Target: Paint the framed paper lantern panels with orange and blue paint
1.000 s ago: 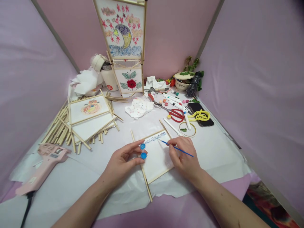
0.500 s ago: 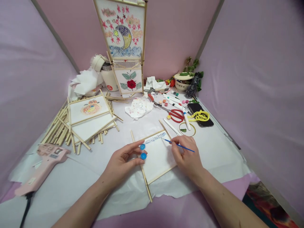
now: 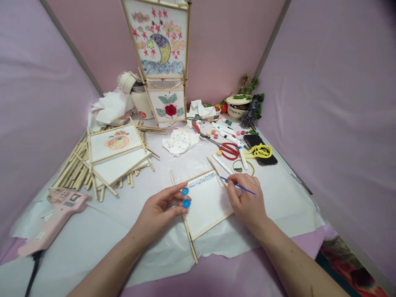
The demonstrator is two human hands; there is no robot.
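Between the thumb and fingers of my left hand is a small open paint pot with blue inside; its lid shows blue too. That hand rests at the left edge of a white panel framed with thin wooden sticks. My right hand pinches a thin blue paintbrush, its tip near the panel's upper right corner. A band of blue dabs runs along the panel's top edge. The right hand covers part of the frame's right side.
A pink glue gun lies left, below a pile of wooden sticks and a framed drawing. A tall framed panel stands behind. Scissors, markers, yellow cord and a phone lie right; crumpled tissue lies mid-table.
My right hand has shifted slightly right with the paintbrush, so the brush tip has moved from the blue dabs toward the panel's right corner. My left hand has stayed in place.
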